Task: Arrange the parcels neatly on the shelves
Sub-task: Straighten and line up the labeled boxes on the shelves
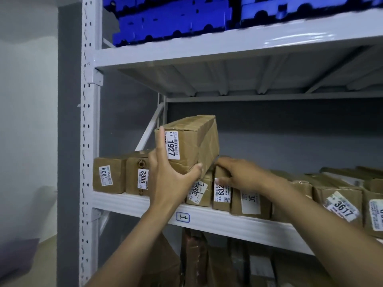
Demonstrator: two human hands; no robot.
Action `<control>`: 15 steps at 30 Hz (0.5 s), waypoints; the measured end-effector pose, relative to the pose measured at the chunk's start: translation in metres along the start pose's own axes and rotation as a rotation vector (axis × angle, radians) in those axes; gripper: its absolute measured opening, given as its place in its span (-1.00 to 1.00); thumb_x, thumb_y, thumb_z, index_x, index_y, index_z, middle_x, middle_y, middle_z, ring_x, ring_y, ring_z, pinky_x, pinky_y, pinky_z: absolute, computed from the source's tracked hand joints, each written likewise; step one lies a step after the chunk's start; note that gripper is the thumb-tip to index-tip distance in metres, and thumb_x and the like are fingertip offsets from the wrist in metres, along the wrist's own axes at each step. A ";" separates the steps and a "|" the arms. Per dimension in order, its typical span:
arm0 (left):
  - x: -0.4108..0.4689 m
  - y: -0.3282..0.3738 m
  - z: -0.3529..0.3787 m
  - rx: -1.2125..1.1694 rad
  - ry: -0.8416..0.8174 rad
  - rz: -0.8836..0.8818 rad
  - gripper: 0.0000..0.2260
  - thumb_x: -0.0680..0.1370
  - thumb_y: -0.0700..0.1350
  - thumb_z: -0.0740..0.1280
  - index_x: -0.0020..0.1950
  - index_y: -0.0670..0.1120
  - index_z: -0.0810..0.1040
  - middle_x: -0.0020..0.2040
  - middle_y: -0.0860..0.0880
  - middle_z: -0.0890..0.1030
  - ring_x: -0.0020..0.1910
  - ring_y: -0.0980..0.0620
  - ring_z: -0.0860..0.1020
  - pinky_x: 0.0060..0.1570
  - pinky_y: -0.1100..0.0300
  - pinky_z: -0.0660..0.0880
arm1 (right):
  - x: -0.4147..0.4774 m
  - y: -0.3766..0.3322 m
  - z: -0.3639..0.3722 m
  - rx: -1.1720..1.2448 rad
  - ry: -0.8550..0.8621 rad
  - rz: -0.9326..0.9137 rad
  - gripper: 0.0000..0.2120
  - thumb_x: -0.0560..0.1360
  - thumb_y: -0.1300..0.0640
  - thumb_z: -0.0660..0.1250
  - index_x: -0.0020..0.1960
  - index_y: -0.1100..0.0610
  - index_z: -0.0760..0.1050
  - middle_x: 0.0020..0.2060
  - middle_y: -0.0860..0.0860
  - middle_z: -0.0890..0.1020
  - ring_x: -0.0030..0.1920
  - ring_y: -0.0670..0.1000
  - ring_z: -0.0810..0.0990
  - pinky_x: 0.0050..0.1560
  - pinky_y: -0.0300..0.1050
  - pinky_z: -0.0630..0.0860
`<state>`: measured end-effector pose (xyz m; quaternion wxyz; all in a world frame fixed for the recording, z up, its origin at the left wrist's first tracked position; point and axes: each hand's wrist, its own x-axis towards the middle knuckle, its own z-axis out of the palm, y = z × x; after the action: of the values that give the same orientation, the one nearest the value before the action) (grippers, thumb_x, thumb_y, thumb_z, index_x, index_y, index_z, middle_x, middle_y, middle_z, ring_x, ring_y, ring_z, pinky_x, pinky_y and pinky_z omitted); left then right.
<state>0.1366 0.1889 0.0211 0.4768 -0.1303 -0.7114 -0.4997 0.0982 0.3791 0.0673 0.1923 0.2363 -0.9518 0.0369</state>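
My left hand (167, 172) grips a long brown parcel labelled 1927 (194, 141), fingers up its left face and thumb under its lower front edge. It is tilted and raised above the row of parcels on the white shelf (128, 200) marked 6-2. My right hand (238, 172) rests on top of the parcel labelled 632 (221, 195), thumb on its front label, fingers curled over its top edge. Left of my hands stand parcels 1834 (107, 175) and 9082 (138, 177). A handwritten-label parcel (199, 191) sits under the raised one.
More brown parcels continue right along the shelf, one labelled 3617 (342, 206). Blue folded crates (176, 19) fill the shelf above. Dark wrapped parcels (199, 259) lie on the shelf below. The white perforated upright (88, 141) stands at the left.
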 end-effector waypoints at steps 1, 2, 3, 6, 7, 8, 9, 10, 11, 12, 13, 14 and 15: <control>0.000 -0.001 0.001 0.002 -0.014 -0.001 0.02 0.34 0.07 0.53 0.49 0.36 -0.17 0.42 0.07 0.22 0.10 0.32 0.20 -0.08 0.40 0.22 | -0.001 -0.001 -0.001 0.017 0.002 0.018 -0.57 0.53 -0.12 0.29 0.37 -0.12 0.31 0.33 -0.03 0.46 0.25 0.05 0.45 0.22 -0.05 0.40; 0.000 -0.001 0.001 0.005 -0.027 -0.003 0.02 0.34 0.08 0.53 0.50 0.35 -0.18 0.41 0.07 0.22 0.06 0.34 0.19 -0.16 0.45 0.19 | -0.001 -0.002 -0.001 0.019 0.011 0.034 -0.59 0.53 -0.13 0.29 0.34 -0.11 0.33 0.29 -0.02 0.48 0.23 0.05 0.46 0.21 -0.02 0.42; 0.000 -0.001 0.002 0.011 -0.038 -0.004 0.02 0.34 0.08 0.53 0.50 0.34 -0.18 0.41 0.06 0.22 0.03 0.34 0.19 -0.20 0.49 0.15 | -0.002 -0.004 -0.001 0.007 0.025 0.051 -0.61 0.53 -0.16 0.28 0.32 -0.11 0.35 0.25 -0.01 0.50 0.22 0.07 0.47 0.19 0.00 0.44; -0.002 -0.002 0.002 0.026 -0.043 -0.001 0.03 0.35 0.07 0.53 0.51 0.32 -0.19 0.44 0.04 0.20 0.04 0.35 0.15 -0.22 0.51 0.14 | -0.002 -0.013 0.003 -0.114 0.092 0.146 -0.56 0.52 -0.30 0.17 0.30 -0.11 0.35 0.17 0.07 0.45 0.16 0.16 0.49 0.13 0.03 0.49; -0.002 -0.002 0.002 0.025 -0.039 -0.003 0.03 0.35 0.06 0.53 0.51 0.31 -0.19 0.44 0.04 0.19 0.04 0.36 0.14 -0.23 0.50 0.15 | -0.001 -0.016 0.006 -0.148 0.119 0.182 -0.56 0.53 -0.30 0.16 0.31 -0.10 0.35 0.17 0.09 0.42 0.14 0.18 0.49 0.12 0.04 0.50; -0.002 -0.002 0.002 0.021 -0.034 -0.005 0.02 0.36 0.06 0.53 0.52 0.31 -0.18 0.43 0.04 0.19 0.05 0.35 0.14 -0.22 0.48 0.16 | -0.001 -0.019 0.009 -0.145 0.143 0.215 -0.57 0.54 -0.26 0.17 0.32 -0.08 0.36 0.17 0.10 0.41 0.13 0.19 0.50 0.11 0.04 0.50; -0.001 -0.002 0.001 0.016 -0.026 -0.006 0.03 0.35 0.06 0.53 0.52 0.30 -0.18 0.44 0.03 0.19 0.07 0.32 0.15 -0.20 0.42 0.20 | 0.000 -0.021 0.011 -0.112 0.166 0.248 -0.58 0.54 -0.21 0.19 0.31 -0.05 0.37 0.16 0.10 0.41 0.12 0.20 0.50 0.10 0.04 0.51; -0.001 -0.003 0.000 0.012 -0.019 -0.009 0.03 0.35 0.06 0.53 0.52 0.30 -0.18 0.44 0.03 0.19 0.10 0.29 0.17 -0.14 0.36 0.24 | 0.000 -0.023 0.012 -0.065 0.193 0.277 -0.60 0.53 -0.17 0.23 0.28 -0.01 0.41 0.14 0.09 0.41 0.11 0.20 0.51 0.09 0.04 0.51; 0.000 -0.002 -0.001 0.008 -0.014 -0.014 0.03 0.35 0.06 0.53 0.52 0.30 -0.18 0.45 0.02 0.19 0.13 0.27 0.17 -0.07 0.28 0.27 | 0.001 -0.024 0.014 -0.019 0.226 0.297 -0.64 0.51 -0.13 0.27 0.22 0.03 0.45 0.10 0.08 0.42 0.08 0.19 0.52 0.07 0.03 0.52; 0.000 -0.002 -0.001 0.004 -0.014 -0.019 0.04 0.34 0.06 0.54 0.52 0.29 -0.18 0.46 0.03 0.19 0.14 0.27 0.17 -0.02 0.24 0.26 | 0.001 -0.024 0.015 0.018 0.263 0.307 -0.69 0.49 -0.10 0.29 0.15 0.05 0.48 0.06 0.07 0.43 0.04 0.18 0.53 0.04 0.01 0.52; -0.001 -0.002 -0.001 0.003 -0.017 -0.022 0.04 0.34 0.06 0.54 0.52 0.29 -0.18 0.46 0.03 0.18 0.15 0.28 0.16 0.00 0.24 0.25 | 0.000 -0.024 0.016 0.043 0.295 0.311 -0.73 0.47 -0.06 0.31 0.08 0.07 0.51 0.01 0.06 0.44 0.00 0.17 0.54 0.02 -0.01 0.53; -0.001 -0.001 0.000 0.000 -0.024 -0.024 0.04 0.34 0.06 0.54 0.52 0.30 -0.18 0.45 0.04 0.19 0.15 0.28 0.15 -0.01 0.25 0.26 | -0.001 -0.024 0.016 0.062 0.320 0.312 -0.77 0.45 -0.03 0.32 0.02 0.08 0.52 -0.02 0.06 0.44 -0.03 0.17 0.54 -0.01 -0.02 0.53; -0.002 0.001 0.001 -0.008 -0.029 -0.023 0.04 0.34 0.06 0.54 0.52 0.31 -0.18 0.43 0.04 0.20 0.15 0.29 0.16 -0.03 0.30 0.26 | -0.002 -0.024 0.016 0.077 0.338 0.312 -0.81 0.43 0.00 0.33 -0.04 0.09 0.51 -0.05 0.06 0.45 -0.05 0.17 0.54 -0.04 -0.04 0.52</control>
<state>0.1377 0.1903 0.0198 0.4599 -0.1314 -0.7178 -0.5061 0.1051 0.3566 0.0512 0.3319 0.0839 -0.9289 0.1414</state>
